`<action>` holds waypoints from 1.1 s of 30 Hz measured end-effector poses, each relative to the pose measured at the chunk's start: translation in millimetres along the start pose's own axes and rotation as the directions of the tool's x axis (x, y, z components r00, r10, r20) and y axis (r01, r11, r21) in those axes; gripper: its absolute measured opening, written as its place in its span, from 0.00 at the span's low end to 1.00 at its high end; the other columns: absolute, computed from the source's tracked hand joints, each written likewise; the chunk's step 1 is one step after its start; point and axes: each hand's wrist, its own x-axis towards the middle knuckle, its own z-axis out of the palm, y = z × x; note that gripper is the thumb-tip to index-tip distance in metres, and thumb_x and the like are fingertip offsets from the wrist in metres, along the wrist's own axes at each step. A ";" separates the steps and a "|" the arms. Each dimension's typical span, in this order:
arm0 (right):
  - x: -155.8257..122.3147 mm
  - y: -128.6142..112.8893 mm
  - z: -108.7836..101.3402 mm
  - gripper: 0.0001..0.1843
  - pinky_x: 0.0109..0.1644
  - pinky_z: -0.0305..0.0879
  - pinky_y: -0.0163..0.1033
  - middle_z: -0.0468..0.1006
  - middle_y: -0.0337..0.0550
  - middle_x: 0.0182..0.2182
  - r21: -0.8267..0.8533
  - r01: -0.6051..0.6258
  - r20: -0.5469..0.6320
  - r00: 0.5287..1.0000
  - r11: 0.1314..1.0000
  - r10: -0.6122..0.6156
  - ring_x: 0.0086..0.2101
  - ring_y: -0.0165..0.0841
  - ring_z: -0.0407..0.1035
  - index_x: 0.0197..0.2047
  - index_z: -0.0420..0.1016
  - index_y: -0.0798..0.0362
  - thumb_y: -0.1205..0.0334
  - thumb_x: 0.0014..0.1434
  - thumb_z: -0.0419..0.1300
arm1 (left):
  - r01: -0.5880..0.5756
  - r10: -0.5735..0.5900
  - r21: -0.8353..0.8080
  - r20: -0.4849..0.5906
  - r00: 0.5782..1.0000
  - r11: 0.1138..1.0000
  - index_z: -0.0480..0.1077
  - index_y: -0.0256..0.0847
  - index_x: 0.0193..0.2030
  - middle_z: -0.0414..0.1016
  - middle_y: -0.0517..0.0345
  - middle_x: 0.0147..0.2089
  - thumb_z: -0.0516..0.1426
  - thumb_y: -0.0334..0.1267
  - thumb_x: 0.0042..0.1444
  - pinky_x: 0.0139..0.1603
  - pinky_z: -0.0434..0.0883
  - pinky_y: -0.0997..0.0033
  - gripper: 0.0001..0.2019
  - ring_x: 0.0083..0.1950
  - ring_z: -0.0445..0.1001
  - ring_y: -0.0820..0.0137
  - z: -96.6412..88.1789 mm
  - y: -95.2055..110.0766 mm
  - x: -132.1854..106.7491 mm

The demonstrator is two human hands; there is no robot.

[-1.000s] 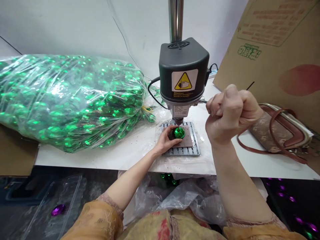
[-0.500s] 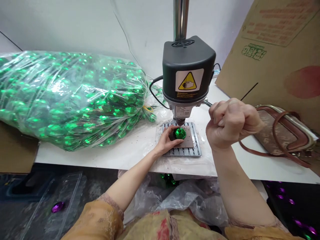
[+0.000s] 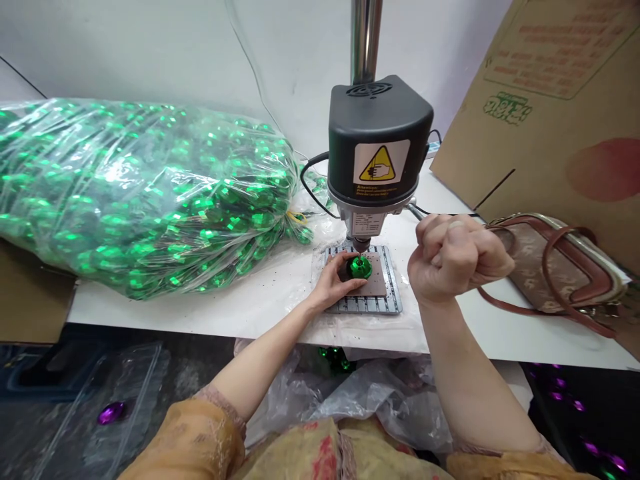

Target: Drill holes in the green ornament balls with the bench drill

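Note:
A small bench drill (image 3: 377, 147) with a dark housing and a yellow warning label stands on the white table (image 3: 260, 303). Under its bit a faceted green gem (image 3: 359, 267) sits on a brown pad on the ribbed metal base (image 3: 371, 304). My left hand (image 3: 334, 283) pinches the gem from the left. My right hand (image 3: 457, 257) is a closed fist on the drill's feed lever (image 3: 414, 211), to the right of the housing.
A big clear bag of green gems (image 3: 135, 193) lies at the left. A brown handbag (image 3: 555, 263) and a leaning cardboard box (image 3: 555, 113) fill the right. Plastic bags with more gems hang below the table's front edge; a purple gem (image 3: 111, 413) lies lower left.
My right fist has come down with the lever, from level with the housing's lower edge to lower by the base. The drill head sits lower over the gem. My left hand stays.

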 end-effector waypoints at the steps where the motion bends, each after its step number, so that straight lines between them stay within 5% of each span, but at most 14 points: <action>1: -2.3 0.8 -1.8 0.27 0.21 0.49 0.32 0.48 0.30 0.15 -0.003 0.009 0.004 1.000 1.000 -0.009 0.16 0.17 0.44 0.20 0.42 0.55 0.70 0.62 0.58 | 0.001 -0.001 0.008 -0.008 1.000 1.000 0.73 0.42 0.58 0.77 0.47 0.57 0.74 0.54 0.48 0.66 0.70 0.54 0.34 0.61 0.75 0.53 0.0 -1.1 -0.1; 7: -5.3 -2.8 -2.6 0.29 0.22 0.52 0.34 0.50 0.30 0.14 -0.019 0.005 0.007 1.000 1.000 -0.005 0.16 0.18 0.46 0.19 0.42 0.54 0.69 0.62 0.59 | 0.014 -0.012 0.053 -0.040 0.999 0.999 0.74 0.44 0.58 0.75 0.48 0.60 0.75 0.51 0.46 0.70 0.66 0.50 0.33 0.65 0.72 0.52 0.1 -7.7 -0.3; 14: 49.3 -8.3 29.8 0.26 0.19 0.50 0.35 0.57 0.28 0.13 -0.142 -0.349 -0.091 0.936 0.926 0.339 0.15 0.20 0.51 0.19 0.55 0.50 0.60 0.62 0.64 | 0.045 -0.044 0.010 -0.081 0.996 0.999 0.73 0.41 0.56 0.79 0.48 0.53 0.75 0.51 0.46 0.61 0.74 0.52 0.33 0.58 0.78 0.54 5.1 -0.7 -0.3; 19: 60.9 -6.1 33.3 0.24 0.18 0.49 0.32 0.60 0.26 0.13 -0.093 -0.408 -0.076 0.913 0.908 0.402 0.14 0.18 0.52 0.20 0.56 0.50 0.62 0.62 0.64 | -0.135 0.205 0.315 -0.200 0.958 0.939 0.73 0.42 0.55 0.80 0.48 0.51 0.70 0.52 0.55 0.54 0.76 0.56 0.25 0.53 0.79 0.57 2.9 19.1 -37.5; 23: 57.0 -8.0 31.6 0.23 0.20 0.51 0.28 0.60 0.25 0.14 -0.108 -0.409 -0.063 0.913 0.906 0.404 0.15 0.16 0.53 0.21 0.55 0.51 0.62 0.64 0.61 | -0.475 0.508 0.598 0.129 0.852 0.646 0.73 0.40 0.55 0.78 0.52 0.38 0.66 0.57 0.59 0.39 0.72 0.63 0.26 0.38 0.76 0.63 -8.4 25.3 -104.5; 25: 56.1 -8.5 31.2 0.23 0.20 0.51 0.28 0.61 0.24 0.14 -0.107 -0.409 -0.065 0.912 0.906 0.404 0.15 0.16 0.53 0.22 0.55 0.52 0.62 0.65 0.60 | -0.552 0.492 0.703 0.322 0.809 0.449 0.74 0.38 0.54 0.74 0.54 0.33 0.65 0.60 0.57 0.34 0.69 0.64 0.29 0.34 0.73 0.63 -14.0 24.6 -140.0; 27: 56.1 -8.4 31.0 0.22 0.20 0.51 0.29 0.61 0.24 0.14 -0.102 -0.414 -0.067 0.910 0.905 0.409 0.16 0.16 0.54 0.22 0.56 0.52 0.61 0.64 0.60 | -0.550 0.395 0.775 0.421 0.817 0.312 0.74 0.38 0.56 0.75 0.52 0.34 0.65 0.64 0.56 0.36 0.70 0.63 0.33 0.38 0.74 0.60 -18.0 24.3 -168.3; 30: 56.7 -7.5 30.6 0.21 0.19 0.51 0.30 0.62 0.25 0.14 -0.093 -0.414 -0.081 0.910 0.906 0.408 0.15 0.17 0.54 0.22 0.57 0.51 0.61 0.63 0.61 | -0.562 0.358 0.777 0.459 0.813 0.282 0.73 0.39 0.59 0.76 0.51 0.37 0.61 0.65 0.59 0.38 0.72 0.61 0.33 0.41 0.75 0.58 -22.6 26.4 -185.3; 33: 56.5 -6.1 30.0 0.22 0.18 0.50 0.30 0.62 0.25 0.14 -0.080 -0.407 -0.082 0.913 0.910 0.401 0.15 0.17 0.54 0.22 0.56 0.51 0.61 0.62 0.63 | -0.611 0.480 0.720 0.430 0.765 0.329 0.75 0.42 0.54 0.77 0.51 0.36 0.60 0.47 0.64 0.44 0.75 0.58 0.16 0.42 0.75 0.59 -31.4 27.6 -160.8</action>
